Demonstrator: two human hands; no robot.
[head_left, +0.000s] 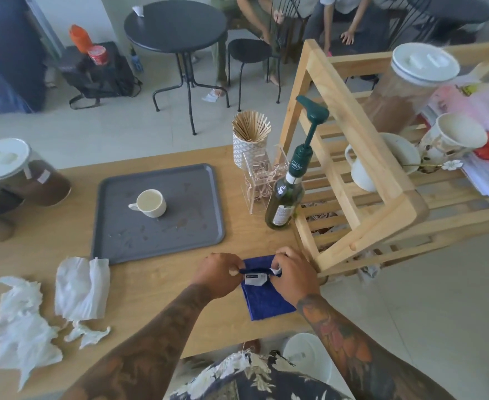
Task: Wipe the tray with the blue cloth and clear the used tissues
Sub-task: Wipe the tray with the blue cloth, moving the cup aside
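Here, both hands pinched the far edge of the blue cloth on the surface: left hand at its left corner, right hand at its right. The tray lay just beyond and leftward, nearer the left grip; used tissues sat farther left.

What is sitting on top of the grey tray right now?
A white cup stands on the tray, with dried stains and crumbs scattered around it. The cup hides the tray surface beneath it, so any mess under it cannot be seen.
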